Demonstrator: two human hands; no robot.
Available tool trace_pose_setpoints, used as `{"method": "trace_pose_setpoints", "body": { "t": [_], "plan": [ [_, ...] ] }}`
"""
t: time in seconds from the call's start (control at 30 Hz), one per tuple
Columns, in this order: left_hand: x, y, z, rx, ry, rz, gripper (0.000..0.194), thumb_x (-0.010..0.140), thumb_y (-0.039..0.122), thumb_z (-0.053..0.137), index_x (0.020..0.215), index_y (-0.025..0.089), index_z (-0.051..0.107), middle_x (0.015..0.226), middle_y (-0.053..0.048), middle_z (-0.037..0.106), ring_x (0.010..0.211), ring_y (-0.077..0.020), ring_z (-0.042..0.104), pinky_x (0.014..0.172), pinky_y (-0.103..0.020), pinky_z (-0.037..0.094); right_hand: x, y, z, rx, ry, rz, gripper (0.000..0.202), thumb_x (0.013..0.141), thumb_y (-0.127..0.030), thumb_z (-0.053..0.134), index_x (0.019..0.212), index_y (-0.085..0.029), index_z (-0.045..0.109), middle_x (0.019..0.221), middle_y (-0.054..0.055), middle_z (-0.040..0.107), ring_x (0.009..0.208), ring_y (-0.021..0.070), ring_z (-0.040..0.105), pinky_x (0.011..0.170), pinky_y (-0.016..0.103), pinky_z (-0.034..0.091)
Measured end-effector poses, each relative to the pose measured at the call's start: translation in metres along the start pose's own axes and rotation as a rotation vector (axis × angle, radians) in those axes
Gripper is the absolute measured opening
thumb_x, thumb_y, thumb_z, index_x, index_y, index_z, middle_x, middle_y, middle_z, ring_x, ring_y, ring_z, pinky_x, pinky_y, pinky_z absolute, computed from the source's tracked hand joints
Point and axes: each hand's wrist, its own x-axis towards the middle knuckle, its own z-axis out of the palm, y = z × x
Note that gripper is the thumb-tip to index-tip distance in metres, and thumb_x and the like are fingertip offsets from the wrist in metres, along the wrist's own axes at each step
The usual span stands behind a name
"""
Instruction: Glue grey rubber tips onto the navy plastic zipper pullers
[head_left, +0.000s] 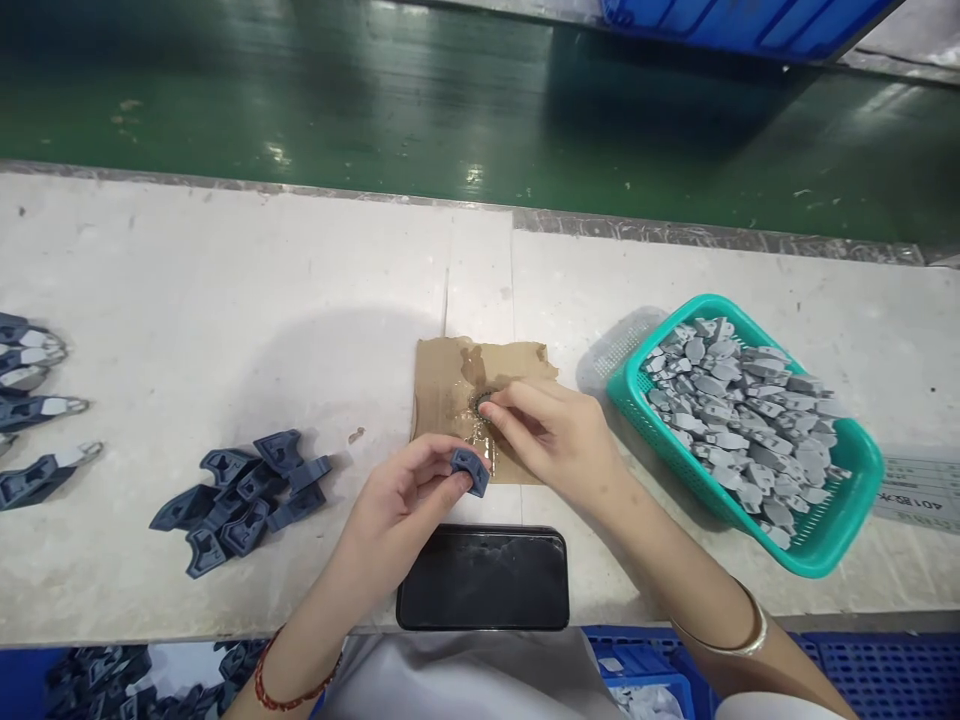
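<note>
Forearms (pixel 322 615) nearest, I see the left hand (pixel 401 510) pinching a curved, recessed, slate-blue part (pixel 472 468), the right hand (pixel 562 430) a small dark piece (pixel 481 401)

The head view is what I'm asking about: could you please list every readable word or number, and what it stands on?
"401", upside down, on the printed sheet beside the green basket; Chinese characters follow, probably "胶水".
Smaller print there: too blurred to read.
Nothing else is readable.
</note>
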Motion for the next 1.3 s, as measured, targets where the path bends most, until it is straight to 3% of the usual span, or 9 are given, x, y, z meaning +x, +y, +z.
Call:
{"method": "trace_pose_setpoints", "body": {
  "t": [0.1, 0.27, 0.43, 0.57, 0.7, 0.9, 1.3],
  "plan": [
    [0.001, -0.002, 0.0, 0.018, -0.007, -0.001, 0.011, 0.097, 0.026, 0.066, 0.102, 0.02, 0.073, 0.101, -0.004, 0.076, 0.097, -0.0154, 0.07, 0.09, -0.024, 0.056, -0.001, 0.0, 0.0, 0.018, 0.047, 0.011, 0.025, 0.102, -0.022, 0.063, 0.076, -0.019, 0.062, 0.065, -0.002, 0.061, 0.059, 0.0115, 0.052, 0.059, 0.025, 0.04],
    [-0.002, 0.0, -0.001, 0.031, -0.023, -0.012, 0.011, 0.097, 0.029, 0.066, 0.103, 0.021, 0.072, 0.1, -0.003, 0.074, 0.094, -0.0158, 0.069, 0.087, -0.025, 0.054, -0.001, -0.001, 0.0, 0.089, 0.012, 0.091, 0.027, 0.101, -0.025, 0.063, 0.074, -0.019, 0.063, 0.066, -0.001, 0.063, 0.06, 0.0121, 0.054, 0.058, 0.026, 0.04],
    [-0.002, 0.002, -0.002, 0.011, -0.057, -0.041, 0.019, 0.098, 0.035, 0.066, 0.112, 0.023, 0.072, 0.106, -0.004, 0.073, 0.102, -0.0175, 0.066, 0.091, -0.026, 0.052, 0.002, -0.004, -0.003, 0.52, 0.158, 0.361, 0.027, 0.093, -0.032, 0.073, 0.071, -0.02, 0.065, 0.055, -0.004, 0.058, 0.049, 0.0093, 0.047, 0.049, 0.023, 0.037],
    [-0.001, -0.002, -0.001, 0.029, -0.1, 0.002, 0.018, 0.103, 0.037, 0.059, 0.104, 0.022, 0.069, 0.1, -0.002, 0.069, 0.092, -0.0147, 0.061, 0.087, -0.025, 0.052, 0.003, -0.009, -0.004, 0.808, 0.128, 0.493, 0.033, 0.088, -0.038, 0.08, 0.067, -0.02, 0.062, 0.05, -0.004, 0.061, 0.04, 0.0066, 0.044, 0.041, 0.02, 0.031],
    [-0.002, -0.008, 0.0, 0.001, -0.155, -0.01, 0.022, 0.108, 0.041, 0.05, 0.11, 0.023, 0.062, 0.107, -0.002, 0.068, 0.09, -0.0138, 0.064, 0.086, -0.027, 0.054, 0.0, -0.017, -0.001, 0.941, 0.06, 0.501, 0.037, 0.087, -0.04, 0.082, 0.065, -0.019, 0.061, 0.049, -0.004, 0.061, 0.041, 0.0054, 0.046, 0.04, 0.018, 0.032],
    [0.0, -0.009, 0.0, 0.003, -0.168, -0.031, 0.021, 0.109, 0.04, 0.049, 0.11, 0.022, 0.06, 0.097, -0.001, 0.067, 0.091, -0.0143, 0.065, 0.088, -0.028, 0.055, 0.0, -0.028, 0.003, 1.023, -0.045, 0.493, 0.043, 0.088, -0.048, 0.08, 0.064, -0.02, 0.058, 0.048, -0.006, 0.058, 0.039, 0.0081, 0.054, 0.036, 0.019, 0.038],
    [-0.001, -0.012, -0.001, -0.012, -0.175, 0.006, 0.019, 0.108, 0.038, 0.052, 0.111, 0.022, 0.063, 0.095, 0.0, 0.064, 0.088, -0.0127, 0.064, 0.085, -0.025, 0.053, -0.01, -0.023, 0.012, 1.043, -0.139, 0.424, 0.034, 0.097, -0.043, 0.072, 0.074, -0.022, 0.058, 0.057, -0.004, 0.066, 0.051, 0.0151, 0.07, 0.052, 0.027, 0.057]
  ]
}}
